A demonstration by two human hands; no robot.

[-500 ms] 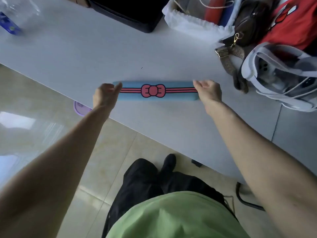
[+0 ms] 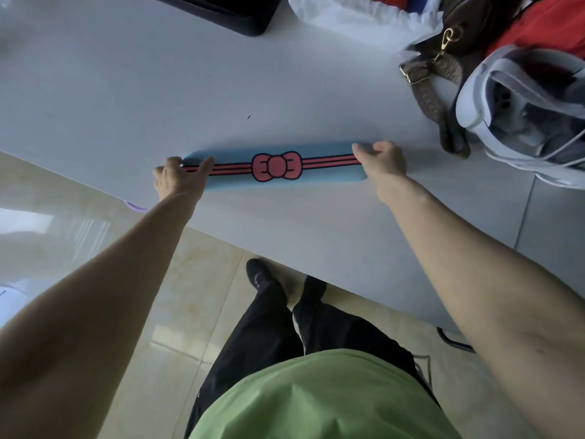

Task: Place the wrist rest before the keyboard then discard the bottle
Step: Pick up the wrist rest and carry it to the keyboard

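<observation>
A long blue wrist rest [image 2: 323, 172] with a pink bow and pink stripes lies across the white table [image 2: 158, 90], near its front edge. My left hand [image 2: 180, 179] grips its left end, thumb on top. My right hand [image 2: 383, 161] grips its right end. A black object [image 2: 240, 14] at the table's far edge is cut off by the frame; I cannot tell whether it is the keyboard. The bottle is out of view.
A brown bag with a strap and gold clasp [image 2: 443, 74] and a white headset [image 2: 522, 106] lie at the right. A white drawstring pouch [image 2: 357, 14] sits at the back. A purple object [image 2: 136, 206] peeks from under the table edge.
The view has shifted so the bottle at the far left has left the frame. The wrist rest now lies slightly tilted, right end farther away. Both hands still hold its ends.
</observation>
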